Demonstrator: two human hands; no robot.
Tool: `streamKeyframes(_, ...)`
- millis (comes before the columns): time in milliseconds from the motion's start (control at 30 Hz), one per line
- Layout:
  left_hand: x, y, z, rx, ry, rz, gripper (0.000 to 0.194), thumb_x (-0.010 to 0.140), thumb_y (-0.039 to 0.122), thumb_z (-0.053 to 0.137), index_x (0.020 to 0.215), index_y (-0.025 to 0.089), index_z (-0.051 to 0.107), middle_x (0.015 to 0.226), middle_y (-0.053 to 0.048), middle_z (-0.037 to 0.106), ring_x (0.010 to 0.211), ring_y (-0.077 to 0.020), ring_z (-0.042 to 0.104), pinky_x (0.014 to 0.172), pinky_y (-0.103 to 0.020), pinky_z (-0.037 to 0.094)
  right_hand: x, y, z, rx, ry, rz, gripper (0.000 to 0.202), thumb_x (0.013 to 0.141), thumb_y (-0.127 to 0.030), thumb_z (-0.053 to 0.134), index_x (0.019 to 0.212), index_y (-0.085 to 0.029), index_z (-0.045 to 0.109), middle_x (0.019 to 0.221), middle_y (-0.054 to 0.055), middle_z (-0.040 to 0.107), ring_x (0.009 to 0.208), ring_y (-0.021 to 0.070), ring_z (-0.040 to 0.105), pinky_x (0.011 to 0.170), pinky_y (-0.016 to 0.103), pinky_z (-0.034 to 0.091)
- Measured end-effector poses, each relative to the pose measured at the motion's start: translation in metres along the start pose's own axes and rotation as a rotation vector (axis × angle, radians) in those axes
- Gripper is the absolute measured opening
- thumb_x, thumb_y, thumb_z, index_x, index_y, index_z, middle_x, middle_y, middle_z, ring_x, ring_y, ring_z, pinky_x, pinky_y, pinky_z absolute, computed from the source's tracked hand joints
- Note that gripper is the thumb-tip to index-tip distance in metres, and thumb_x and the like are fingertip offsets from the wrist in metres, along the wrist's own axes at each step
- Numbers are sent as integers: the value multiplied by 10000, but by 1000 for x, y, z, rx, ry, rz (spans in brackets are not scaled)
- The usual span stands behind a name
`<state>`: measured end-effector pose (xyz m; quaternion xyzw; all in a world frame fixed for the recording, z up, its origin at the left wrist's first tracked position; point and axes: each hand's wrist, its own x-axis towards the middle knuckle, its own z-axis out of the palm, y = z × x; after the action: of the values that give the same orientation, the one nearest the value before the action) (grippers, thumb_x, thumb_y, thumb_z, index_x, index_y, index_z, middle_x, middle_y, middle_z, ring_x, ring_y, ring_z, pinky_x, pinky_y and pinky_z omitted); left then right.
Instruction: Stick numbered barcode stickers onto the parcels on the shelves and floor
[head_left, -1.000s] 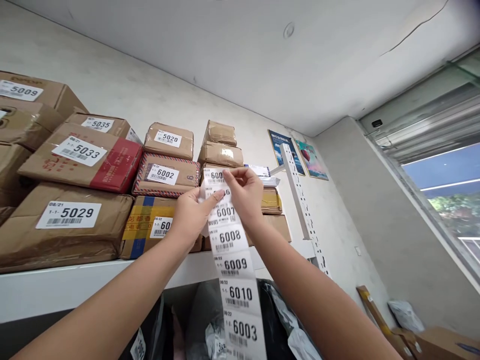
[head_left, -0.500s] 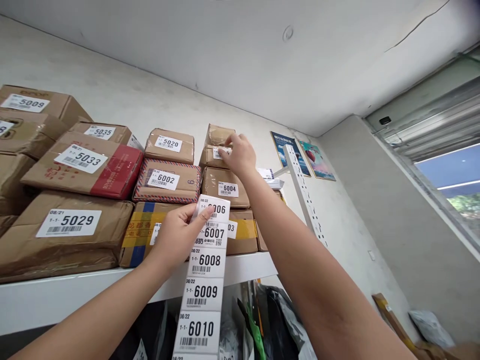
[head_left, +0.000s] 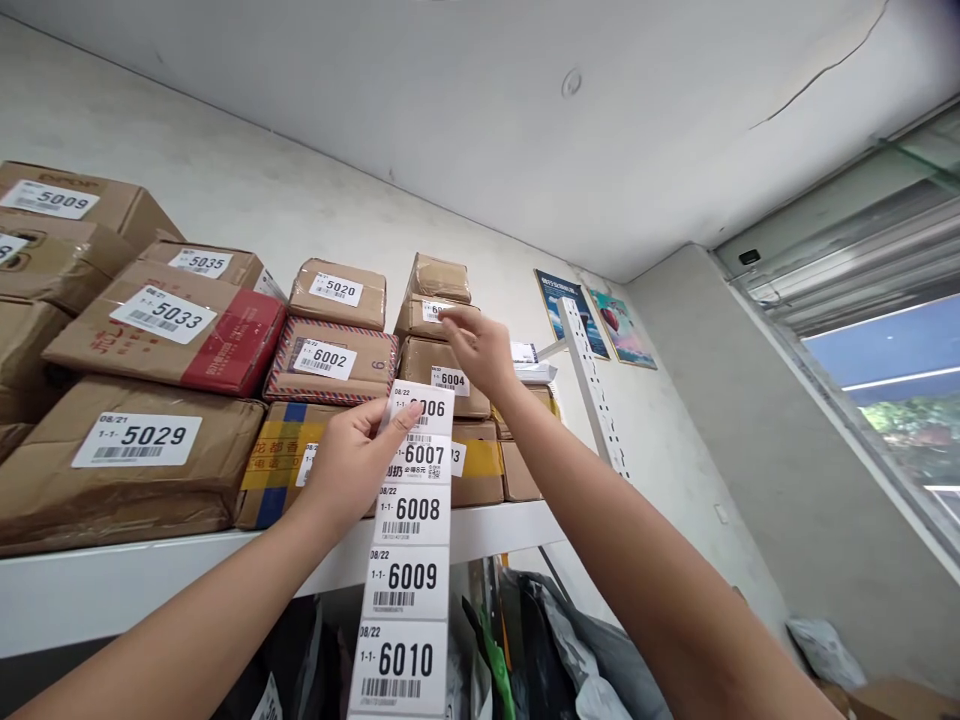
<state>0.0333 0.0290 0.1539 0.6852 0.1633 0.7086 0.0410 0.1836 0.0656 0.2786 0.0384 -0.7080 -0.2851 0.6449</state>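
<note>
My left hand (head_left: 358,455) pinches a long strip of numbered labels (head_left: 409,580) near its top, with the thumb over the 6006 label. Several labels, 6007 to 6010, hang below it. My right hand (head_left: 484,350) is raised at a small cardboard box (head_left: 410,315) in the upper stack, its fingers loosely bent and apart. The fingertips are at the white label (head_left: 432,311) on that box and cover part of its number; whether they touch it I cannot tell. Directly below sits the box marked 6004 (head_left: 424,365).
Stacked cartons, among them 5029 (head_left: 45,480), 5033 (head_left: 97,335) and 6002 (head_left: 360,378), fill the white shelf (head_left: 187,570) to the left. A perforated upright (head_left: 592,390) stands at its right end. Dark plastic parcels (head_left: 547,630) are below.
My right hand has moved slightly down and away from the small box's label, showing more of it. My left hand still holds the strip. The view has shifted a little to the right.
</note>
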Motion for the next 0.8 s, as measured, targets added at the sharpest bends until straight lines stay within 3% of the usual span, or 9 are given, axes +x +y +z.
streamKeyframes(33, -1, 0, -1, -1, 5, 5, 393, 715, 550, 614, 651, 163, 591, 528, 35, 504, 481, -85, 425, 429, -182, 318, -8, -10, -3, 141, 9, 103, 210, 857, -303, 500, 964, -211, 656, 1013, 66, 692, 941, 177, 629, 807, 353, 530)
streamKeyframes(67, -1, -1, -3, -5, 10, 9, 392, 725, 554, 603, 668, 166, 599, 531, 36, 511, 477, -83, 427, 424, -180, 316, -17, -20, -7, 280, -63, 198, 229, 852, -357, 507, 969, -228, 656, 1005, 57, 691, 910, 176, 635, 740, 338, 545)
streamKeyframes(133, -1, -1, -4, -27, 17, 3, 403, 739, 572, 577, 697, 172, 609, 543, 33, 539, 473, -85, 439, 418, -182, 325, -35, -38, -11, 491, -398, 338, 247, 787, -414, 594, 941, -234, 665, 921, 42, 697, 787, 173, 642, 598, 305, 544)
streamKeyframes(200, 2, -2, -1, -62, 14, -12, 408, 741, 576, 573, 715, 173, 624, 547, 28, 563, 475, -90, 457, 421, -188, 339, -50, -49, -11, 562, -494, 405, 223, 700, -366, 691, 865, -217, 669, 765, 13, 676, 652, 143, 611, 517, 266, 504)
streamKeyframes(367, 9, -5, 17, -302, 117, -37, 305, 675, 389, 712, 912, 204, 657, 750, 2, 666, 678, -124, 587, 595, -218, 458, -65, -47, -1, 511, -128, 506, 197, 654, -294, 693, 823, -215, 629, 699, -7, 650, 610, 131, 585, 516, 272, 475)
streamKeyframes(500, 14, -7, 26, -122, 227, -10, 364, 738, 527, 605, 683, 168, 601, 566, 20, 545, 511, -91, 449, 459, -207, 342, -66, -48, 4, 504, 28, 494, 140, 701, -313, 670, 772, -218, 594, 638, -21, 619, 558, 124, 555, 495, 272, 459)
streamKeyframes(567, 17, -7, 26, -124, 229, 20, 372, 743, 545, 591, 696, 176, 593, 560, 31, 524, 507, -89, 432, 455, -207, 327, -65, -50, 6, 457, 82, 452, 110, 718, -298, 661, 748, -213, 597, 638, -19, 613, 562, 120, 547, 511, 274, 456)
streamKeyframes(667, 21, -4, 24, -252, 176, 74, 276, 695, 424, 693, 815, 185, 624, 703, 10, 626, 635, -109, 543, 563, -211, 422, -63, -53, 8, 425, 144, 409, 107, 700, -268, 683, 752, -201, 618, 696, -4, 632, 644, 127, 581, 617, 295, 490)
streamKeyframes(800, 23, 4, 18, -55, 358, 119, 315, 722, 458, 657, 639, 172, 554, 566, 24, 561, 518, -85, 462, 464, -197, 358, -56, -59, 6, 599, 59, 592, 213, 621, -244, 749, 800, -196, 644, 681, -10, 651, 647, 130, 608, 644, 305, 527)
